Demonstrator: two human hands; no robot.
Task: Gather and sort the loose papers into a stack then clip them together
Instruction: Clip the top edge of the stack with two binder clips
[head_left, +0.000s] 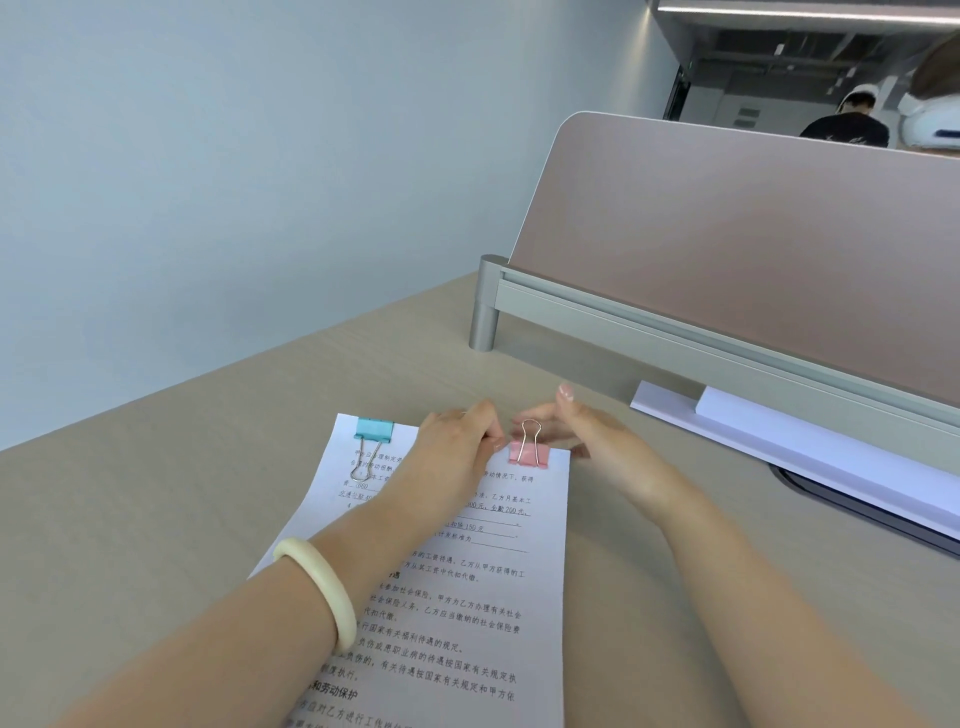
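Your hands flank the pink clip (529, 453) on the stack's (467, 597) 12 o'clock edge, left hand (457, 447) gripping that edge at the clip's 9 o'clock, right hand (582, 436) spread loose at its 3 o'clock, both equally near, the stack running 12 to 6 on the bench (208, 493).

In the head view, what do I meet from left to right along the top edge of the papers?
Blue clip → left hand → pink clip → right hand → white sheets under the divider.
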